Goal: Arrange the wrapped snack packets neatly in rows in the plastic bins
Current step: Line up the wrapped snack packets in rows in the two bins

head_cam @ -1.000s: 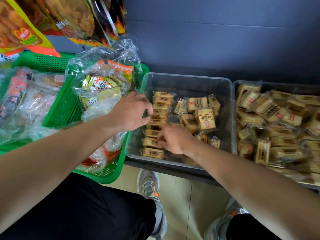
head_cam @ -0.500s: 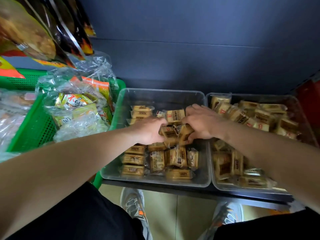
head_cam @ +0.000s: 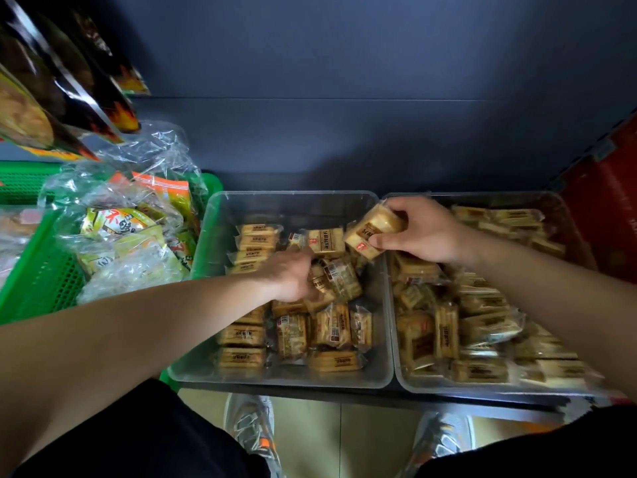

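One row (head_cam: 242, 334) set along the near-left wall of left bin (head_cam: 211, 232), rest jumbled; left hand (head_cam: 291, 276) grips loose packets (head_cam: 339, 281) mid-bin, right hand (head_cam: 425, 232) pinches a packet (head_cam: 370, 231) over the divide; right bin (head_cam: 482, 389) unsorted.

Bare forearms (head_cam: 138, 326), black legwear (head_cam: 138, 443), grey-and-orange sneakers (head_cam: 250, 429)

A dark shelf (head_cam: 310, 395) carries three containers in a row: a green mesh basket (head_cam: 41, 281) at the left, then the left clear bin (head_cam: 206, 243) and the right clear bin (head_cam: 401, 370), rims side by side.
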A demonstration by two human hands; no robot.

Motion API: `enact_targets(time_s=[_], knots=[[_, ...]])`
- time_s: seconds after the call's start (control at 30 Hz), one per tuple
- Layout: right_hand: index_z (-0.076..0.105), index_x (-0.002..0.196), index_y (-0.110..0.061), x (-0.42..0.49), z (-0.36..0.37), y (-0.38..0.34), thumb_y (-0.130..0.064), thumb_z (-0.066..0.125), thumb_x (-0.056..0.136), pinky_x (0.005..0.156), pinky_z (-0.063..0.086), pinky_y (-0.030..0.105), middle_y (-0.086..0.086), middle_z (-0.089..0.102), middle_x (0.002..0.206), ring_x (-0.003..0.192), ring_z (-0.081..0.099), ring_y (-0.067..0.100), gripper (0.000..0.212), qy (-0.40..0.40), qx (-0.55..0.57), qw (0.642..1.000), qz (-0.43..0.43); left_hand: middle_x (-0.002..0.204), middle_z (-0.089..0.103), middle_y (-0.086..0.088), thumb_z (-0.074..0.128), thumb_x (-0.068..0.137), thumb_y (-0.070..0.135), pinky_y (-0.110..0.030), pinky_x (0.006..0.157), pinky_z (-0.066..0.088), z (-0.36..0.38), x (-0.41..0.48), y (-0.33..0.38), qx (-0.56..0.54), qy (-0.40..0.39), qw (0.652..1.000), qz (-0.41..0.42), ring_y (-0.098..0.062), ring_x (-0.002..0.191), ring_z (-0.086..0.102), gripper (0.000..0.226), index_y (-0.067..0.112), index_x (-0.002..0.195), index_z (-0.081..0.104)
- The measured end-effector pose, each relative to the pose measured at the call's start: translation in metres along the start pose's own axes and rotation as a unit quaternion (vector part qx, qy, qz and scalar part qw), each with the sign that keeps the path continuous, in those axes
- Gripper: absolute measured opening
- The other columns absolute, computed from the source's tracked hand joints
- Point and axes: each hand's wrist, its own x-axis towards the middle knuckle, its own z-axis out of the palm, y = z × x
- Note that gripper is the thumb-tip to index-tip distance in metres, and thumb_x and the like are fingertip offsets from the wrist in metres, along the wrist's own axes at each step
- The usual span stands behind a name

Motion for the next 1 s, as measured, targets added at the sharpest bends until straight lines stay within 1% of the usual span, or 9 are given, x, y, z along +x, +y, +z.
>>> enact_targets(time_s=[0.13,0.2,0.3,0.47,0.57,0.67,0.77,0.87,1.0], knots=[[0.064,0.098,-0.030,0.004,0.005,-0.003,-0.025,0.088,0.076,0.081,0.055,0.035,-0.006,0.071,0.096,0.090,0.068,0.012,0.033,0.001,0.027,1.000,0.011,0.128,0.047,0.003,0.086,0.076,0.036,-0.034,0.098,0.047,-0.009,-0.005,-0.003,-0.003,0.016,1.000,0.004,-0.019,0.115,0.051,0.054,0.026,0.122,0.060],[0.063,0.098,-0.030,0.006,0.005,-0.007,-0.024,0.088,0.076,0.076,0.052,0.030,-0.006,0.071,0.096,0.089,0.068,0.012,0.033,0.006,0.049,0.999,0.024,0.122,0.050,0.004,0.086,0.077,0.030,-0.031,0.085,0.050,-0.009,-0.010,-0.007,-0.024,0.012,1.000,0.012,-0.017,0.106,0.054,0.044,0.027,0.109,0.056],[0.067,0.099,-0.025,0.005,0.002,-0.011,-0.024,0.083,0.082,0.071,0.044,0.025,-0.003,0.071,0.096,0.089,0.066,0.010,0.023,0.023,0.084,0.996,0.036,0.107,0.058,0.005,0.083,0.081,0.023,-0.024,0.063,0.043,-0.006,-0.016,-0.013,-0.061,-0.007,0.998,0.028,-0.011,0.085,0.056,0.037,0.030,0.097,0.050],[0.067,0.112,-0.015,0.006,-0.001,-0.015,-0.013,0.075,0.089,0.068,0.054,0.022,0.002,0.074,0.101,0.092,0.073,0.016,0.024,0.024,0.187,0.980,0.057,0.115,0.061,0.005,0.083,0.083,0.017,-0.027,0.083,0.053,-0.046,-0.040,-0.033,-0.219,0.044,0.974,0.028,-0.010,0.097,0.062,0.055,0.029,0.122,0.047],[0.064,0.121,-0.009,0.013,0.001,-0.018,-0.011,0.078,0.086,0.072,0.061,0.031,0.006,0.077,0.103,0.093,0.075,0.018,0.038,0.006,0.230,0.971,0.063,0.118,0.063,-0.001,0.080,0.085,0.009,-0.025,0.079,0.059,-0.065,-0.061,-0.051,-0.356,0.072,0.932,0.013,-0.016,0.099,0.067,0.052,0.024,0.129,0.055],[0.068,0.118,-0.010,0.021,0.008,-0.024,-0.014,0.082,0.082,0.076,0.060,0.033,0.003,0.078,0.095,0.088,0.076,0.017,0.039,0.009,0.211,0.976,0.055,0.122,0.061,-0.007,0.078,0.086,0.005,-0.033,0.084,0.062,-0.068,-0.071,-0.066,-0.400,0.081,0.913,0.000,-0.024,0.105,0.068,0.051,0.025,0.129,0.059],[0.069,0.115,-0.014,0.024,0.017,-0.032,-0.014,0.080,0.085,0.078,0.062,0.030,0.001,0.077,0.098,0.087,0.076,0.013,0.032,-0.016,0.175,0.983,0.045,0.119,0.062,-0.007,0.077,0.087,0.008,-0.035,0.086,0.062,-0.069,-0.073,-0.074,-0.395,0.087,0.914,0.002,-0.023,0.107,0.068,0.047,0.028,0.126,0.061],[0.067,0.116,-0.018,0.027,0.027,-0.037,-0.017,0.077,0.089,0.078,0.061,0.030,-0.002,0.075,0.101,0.088,0.075,0.012,0.028,-0.033,0.137,0.989,0.039,0.114,0.064,-0.003,0.077,0.088,0.011,-0.025,0.075,0.059,-0.070,-0.073,-0.077,-0.357,0.104,0.928,0.006,-0.019,0.098,0.068,0.037,0.027,0.119,0.064],[0.065,0.119,-0.014,0.032,0.039,-0.040,-0.018,0.075,0.090,0.073,0.056,0.025,0.001,0.072,0.104,0.093,0.072,0.014,0.031,-0.035,0.111,0.992,0.042,0.117,0.061,0.007,0.077,0.085,0.023,-0.030,0.080,0.045,-0.073,-0.067,-0.088,-0.183,0.162,0.969,-0.021,-0.015,0.102,0.062,0.035,0.032,0.116,0.062]])
